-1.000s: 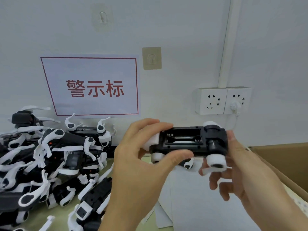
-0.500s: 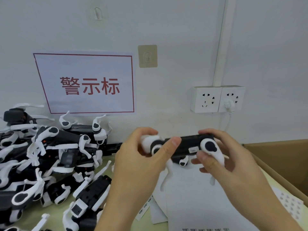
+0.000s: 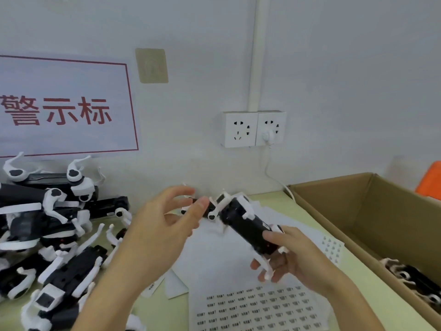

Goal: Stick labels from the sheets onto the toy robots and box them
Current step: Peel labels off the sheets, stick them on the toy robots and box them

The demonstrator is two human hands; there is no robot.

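Observation:
My right hand [image 3: 293, 256] grips the near end of a black-and-white toy robot [image 3: 243, 223], which tilts up and away over the table. My left hand [image 3: 164, 225] hovers just left of the robot's far end, fingers spread and off it. Below the hands lies a white label sheet [image 3: 257, 306] with rows of small printed labels. A second small sheet of labels [image 3: 333, 249] lies by the box. The cardboard box [image 3: 353, 237] stands at the right and holds at least one boxed robot [image 3: 415, 278].
A heap of black-and-white toy robots [image 3: 55, 230] fills the left of the table against the wall. A wall sign [image 3: 64, 108] with red characters hangs above it. Wall sockets [image 3: 253, 129] with a plugged white cable are straight ahead. Something orange [image 3: 429, 180] shows behind the box.
My left hand has let go of the robot and opened. My right hand has swung the robot's near end down and right, toward the box. The view has dropped and shifted right.

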